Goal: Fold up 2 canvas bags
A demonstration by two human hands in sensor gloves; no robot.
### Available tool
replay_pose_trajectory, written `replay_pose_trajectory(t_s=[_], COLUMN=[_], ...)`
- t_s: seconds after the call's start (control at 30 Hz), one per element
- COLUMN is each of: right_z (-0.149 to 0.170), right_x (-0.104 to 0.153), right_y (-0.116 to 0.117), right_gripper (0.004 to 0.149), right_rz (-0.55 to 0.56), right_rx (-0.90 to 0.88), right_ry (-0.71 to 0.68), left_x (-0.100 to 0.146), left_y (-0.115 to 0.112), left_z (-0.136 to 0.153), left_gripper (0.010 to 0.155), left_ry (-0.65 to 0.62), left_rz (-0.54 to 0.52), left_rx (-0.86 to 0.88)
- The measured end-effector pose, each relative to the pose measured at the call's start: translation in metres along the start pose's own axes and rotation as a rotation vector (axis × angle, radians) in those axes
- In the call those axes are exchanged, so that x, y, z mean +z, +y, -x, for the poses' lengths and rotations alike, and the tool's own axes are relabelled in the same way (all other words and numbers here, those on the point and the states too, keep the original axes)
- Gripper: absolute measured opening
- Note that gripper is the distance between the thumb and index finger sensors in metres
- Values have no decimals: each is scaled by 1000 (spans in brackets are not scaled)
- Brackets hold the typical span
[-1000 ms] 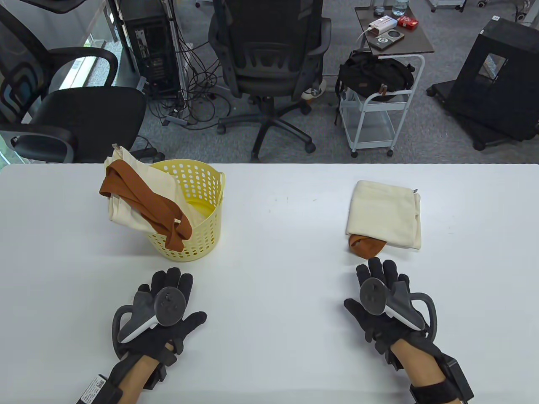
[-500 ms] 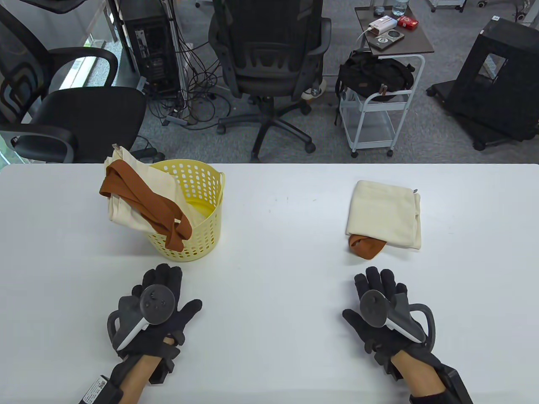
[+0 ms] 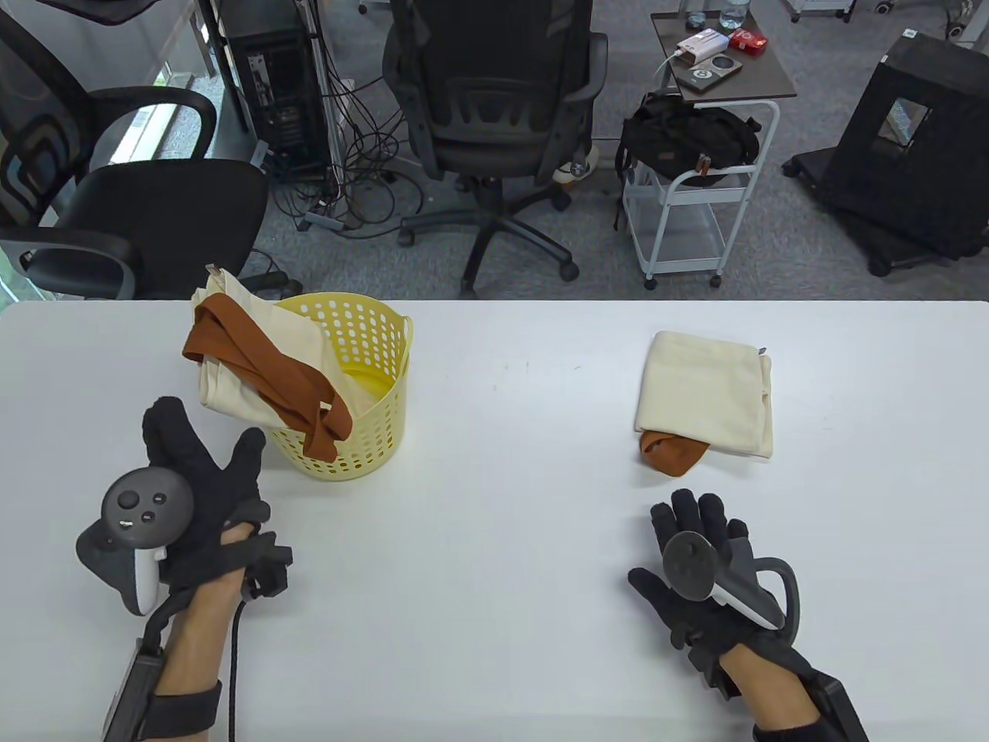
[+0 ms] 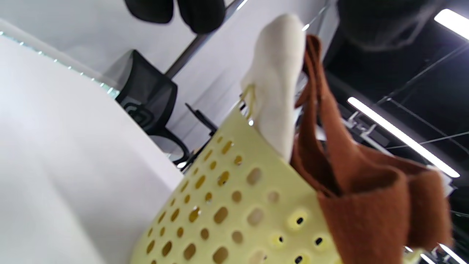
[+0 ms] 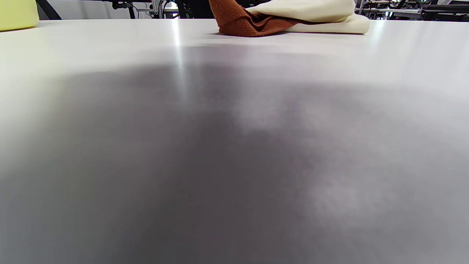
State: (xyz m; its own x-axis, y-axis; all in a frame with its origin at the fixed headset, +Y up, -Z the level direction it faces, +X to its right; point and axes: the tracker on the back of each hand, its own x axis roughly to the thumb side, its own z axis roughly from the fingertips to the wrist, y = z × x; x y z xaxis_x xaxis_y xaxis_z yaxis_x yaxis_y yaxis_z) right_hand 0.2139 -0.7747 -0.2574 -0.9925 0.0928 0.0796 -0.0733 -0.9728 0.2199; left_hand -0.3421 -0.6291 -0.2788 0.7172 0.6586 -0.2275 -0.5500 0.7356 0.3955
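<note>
Left hand (image 3: 202,495) is seen raised on the left of the white table (image 3: 494,541), its fingers spread apart and nothing gripped; the thumb and fingers point toward the yellow perforated basket (image 3: 371,402) just beside it, without touching it. An unfolded cream canvas bag (image 3: 239,363) with rust-brown handles (image 3: 270,371) is draped over the basket's near-left rim, part of it hanging outside; in the left wrist view the cream cloth (image 4: 278,84) and a brown handle (image 4: 366,205) are shown spilling over the basket wall (image 4: 227,212), with two gloved fingertips (image 4: 199,13) at the top edge clear of the cloth.

Right hand (image 3: 699,572) is laid palm down on the table at the right, fingers extended and slightly spread, with nothing held. Just beyond its fingertips, and apart from them, a second cream bag (image 3: 707,390) lies folded into a flat rectangle, a bunch of its brown handle (image 3: 668,452) sticking out from the near edge. The same folded bag (image 5: 307,11) and handle (image 5: 249,20) are shown resting on the tabletop in the right wrist view, where no fingers are visible.
</note>
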Motion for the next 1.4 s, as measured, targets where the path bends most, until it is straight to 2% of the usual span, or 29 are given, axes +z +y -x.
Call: replay_pose_trajectory(t_s=[0.23, 0.43, 0.63, 0.73, 0.8, 0.83, 1.0, 1.2, 1.4], right_z=[3, 5, 4, 4, 4, 4, 4, 7, 10], right_x=[-3, -5, -9, -9, -8, -8, -7, -5, 0], right_y=[4, 6, 8, 9, 7, 6, 3, -6, -13], right_gripper=[82, 82, 82, 82, 82, 82, 82, 82, 82], right_rz=[-26, -27, -47, -39, -26, -22, -16, 16, 56], right_rx=[2, 5, 12, 34, 48, 43, 33, 10, -6], right_ry=[8, 5, 13, 10, 4, 3, 1, 6, 8], left_x=[-24, -30, -31, -32, -32, -29, -28, -27, -17], left_y=[-7, -17, -22, -24, -26, -27, -27, -11, 22], left_z=[-6, -12, -16, -16, -17, -19, -31, -56, -88], left_gripper=[99, 90, 79, 75, 74, 73, 70, 67, 66], left_ry=[66, 82, 43, 18, -58, -44, -96, -150, -228], left_rz=[29, -35, -128, -142, -139, -174, -143, -167, -196], left_rx=[26, 17, -2, 69, 143, 138, 204, 280, 361])
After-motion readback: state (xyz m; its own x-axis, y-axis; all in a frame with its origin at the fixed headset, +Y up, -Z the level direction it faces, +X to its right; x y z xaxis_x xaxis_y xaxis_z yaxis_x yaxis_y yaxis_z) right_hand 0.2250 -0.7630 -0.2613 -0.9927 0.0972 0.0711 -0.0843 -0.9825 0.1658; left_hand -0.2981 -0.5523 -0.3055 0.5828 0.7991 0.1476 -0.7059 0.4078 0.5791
